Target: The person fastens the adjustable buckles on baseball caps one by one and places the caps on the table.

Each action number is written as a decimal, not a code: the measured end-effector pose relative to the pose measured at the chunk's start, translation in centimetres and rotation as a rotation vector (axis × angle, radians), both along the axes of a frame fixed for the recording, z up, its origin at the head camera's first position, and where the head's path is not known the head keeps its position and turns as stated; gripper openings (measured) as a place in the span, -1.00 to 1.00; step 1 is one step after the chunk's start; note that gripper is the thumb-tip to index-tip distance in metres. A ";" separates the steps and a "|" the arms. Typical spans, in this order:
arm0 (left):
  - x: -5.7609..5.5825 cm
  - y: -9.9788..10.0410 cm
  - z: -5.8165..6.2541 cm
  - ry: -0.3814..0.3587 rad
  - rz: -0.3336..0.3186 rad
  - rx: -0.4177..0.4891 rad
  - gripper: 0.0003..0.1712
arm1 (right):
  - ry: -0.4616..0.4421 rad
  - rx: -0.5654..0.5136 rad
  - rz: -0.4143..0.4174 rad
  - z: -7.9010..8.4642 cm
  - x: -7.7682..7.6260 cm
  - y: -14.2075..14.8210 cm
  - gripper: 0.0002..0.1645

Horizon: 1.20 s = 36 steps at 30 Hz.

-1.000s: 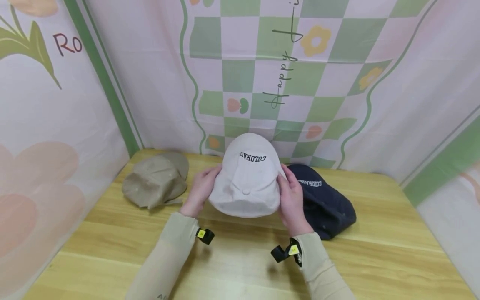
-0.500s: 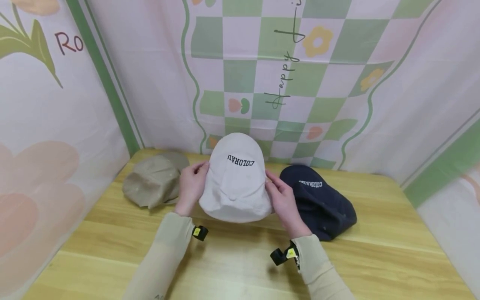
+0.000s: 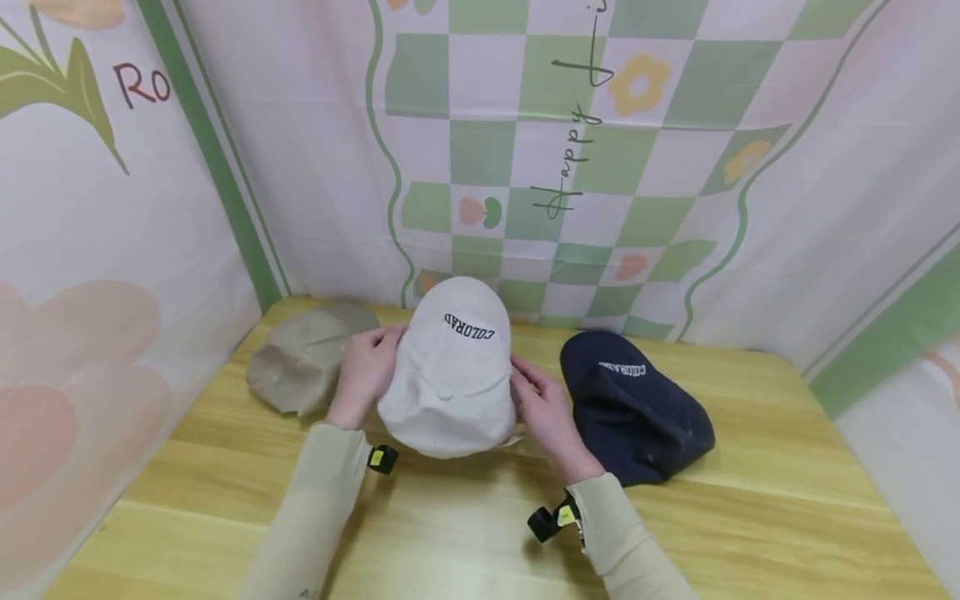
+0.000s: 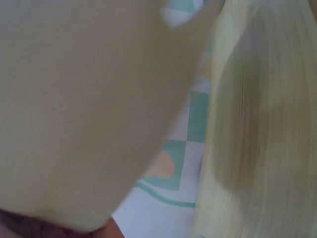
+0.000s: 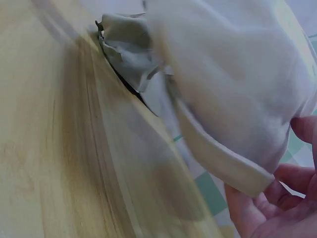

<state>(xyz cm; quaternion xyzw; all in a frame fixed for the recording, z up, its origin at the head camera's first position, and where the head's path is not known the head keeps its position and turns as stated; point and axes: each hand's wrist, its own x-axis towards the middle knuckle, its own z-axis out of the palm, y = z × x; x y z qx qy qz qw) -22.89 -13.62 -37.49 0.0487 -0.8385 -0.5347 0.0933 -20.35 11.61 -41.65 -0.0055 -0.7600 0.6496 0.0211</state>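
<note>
A white baseball cap (image 3: 450, 383) with dark lettering across its front is held up over the table between both hands. My left hand (image 3: 366, 373) grips its left side, and my right hand (image 3: 546, 417) pinches the right side near the brim. In the right wrist view, thumb and fingers (image 5: 304, 129) close on the cap's edge, with a strap of the cap (image 5: 223, 153) hanging beside them. The cap's pale cloth (image 4: 89, 99) fills much of the left wrist view and hides most of the left hand there.
A beige cap (image 3: 296, 362) lies at the back left of the wooden table (image 3: 450, 533), partly behind the left hand. To the right lies a navy cap (image 3: 637, 412) with white lettering. A checkered cloth backdrop (image 3: 480, 150) rises behind the table.
Both hands have carried the white cap leftward and slightly toward the front, away from the navy cap and closer to the beige one. The beige and navy caps have stayed put.
</note>
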 end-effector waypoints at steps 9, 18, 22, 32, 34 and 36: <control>-0.1 -0.9 -0.2 -0.041 -0.023 0.033 -0.53 | 0.038 0.043 0.037 -0.3 -0.3 -1.0 -0.56; -0.8 -1.6 -0.3 -0.105 -0.041 0.115 -0.50 | -0.033 0.196 0.048 -1.5 -1.2 -2.1 -0.52; -1.2 -1.8 -0.6 -0.121 -0.041 0.093 -0.47 | -0.055 0.202 0.061 -1.6 -1.7 -2.3 -0.47; -2.0 -2.3 -2.0 -0.142 -0.040 0.057 -0.45 | -0.086 0.168 0.058 -1.9 -2.6 -3.0 -0.44; -2.3 -2.4 -2.4 -0.141 -0.046 0.048 -0.46 | -0.096 0.165 0.056 -2.1 -2.8 -3.1 -0.44; -2.5 -2.4 -2.8 -0.129 -0.048 0.039 -0.47 | -0.108 0.165 0.063 -2.2 -2.9 -3.2 -0.43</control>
